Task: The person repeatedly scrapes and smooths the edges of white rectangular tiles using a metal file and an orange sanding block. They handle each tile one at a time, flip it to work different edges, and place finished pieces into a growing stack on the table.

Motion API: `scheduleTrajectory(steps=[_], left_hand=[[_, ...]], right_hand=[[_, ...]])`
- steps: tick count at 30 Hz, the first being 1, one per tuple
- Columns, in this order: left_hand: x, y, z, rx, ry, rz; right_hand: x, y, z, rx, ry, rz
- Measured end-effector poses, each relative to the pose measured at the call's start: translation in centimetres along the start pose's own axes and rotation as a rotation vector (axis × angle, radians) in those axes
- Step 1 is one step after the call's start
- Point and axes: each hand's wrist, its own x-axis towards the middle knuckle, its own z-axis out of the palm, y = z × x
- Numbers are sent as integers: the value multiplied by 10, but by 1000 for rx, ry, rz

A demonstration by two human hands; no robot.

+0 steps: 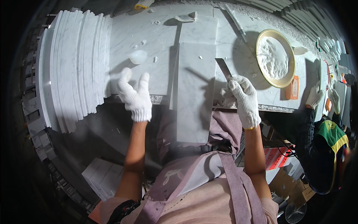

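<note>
OK, L hand [135, 94] spread nr grey slab [195, 91]; R hand [244, 99] pinching flat metal blade [223, 68].

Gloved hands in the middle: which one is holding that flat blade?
The person's right hand: its fingers grip the flat blade, while the left hand is open and empty.

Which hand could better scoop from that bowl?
Probably the right white-gloved hand: it holds a flat grey blade and sits nearer the round, cream-rimmed bowl. The left white-gloved hand seems empty, but farther.
</note>
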Motion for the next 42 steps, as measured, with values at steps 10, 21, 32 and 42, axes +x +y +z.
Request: scheduleTrajectory(steps=[10, 21, 32, 42], left_hand=[[35, -26, 50, -110, 108, -74], [34, -30, 53, -47, 54, -91], [38, -34, 54, -49, 72, -86], [44, -23, 56, -122, 115, -171]], right_hand=[[31, -33, 33, -413, -49, -157], [53, -36, 60, -513, 39, -252], [64, -35, 66, -617, 133, -270], [42, -36, 40, 167, 42, -159]])
